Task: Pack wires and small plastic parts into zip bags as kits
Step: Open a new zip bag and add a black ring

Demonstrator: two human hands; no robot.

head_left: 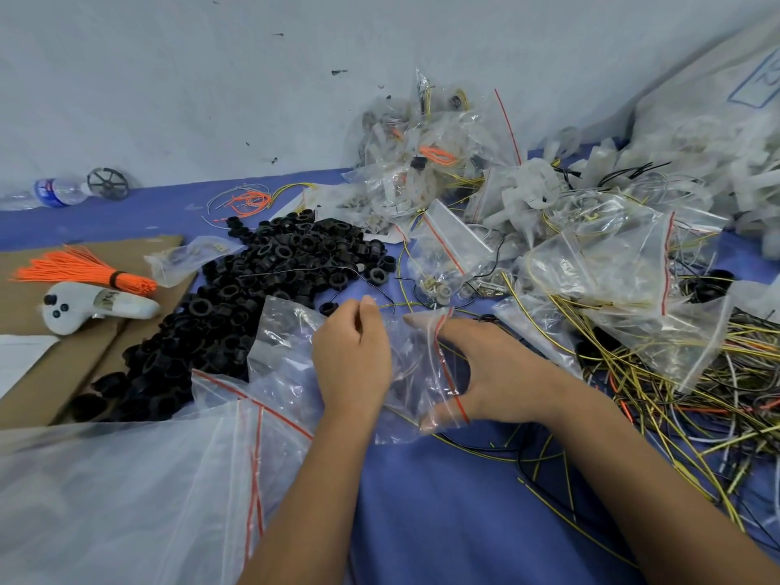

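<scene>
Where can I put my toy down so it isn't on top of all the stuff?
The best bare spot is the blue cloth near you, between the two forearms. The brown cardboard at left has some room beside the orange ties. The black rings, filled bags and wire tangle are crowded.

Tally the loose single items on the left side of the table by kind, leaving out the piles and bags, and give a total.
Tied bundle of orange wires: 1
White handheld controller: 1
Plastic water bottle: 1
Black spoked wheel: 1
Total: 4
</scene>
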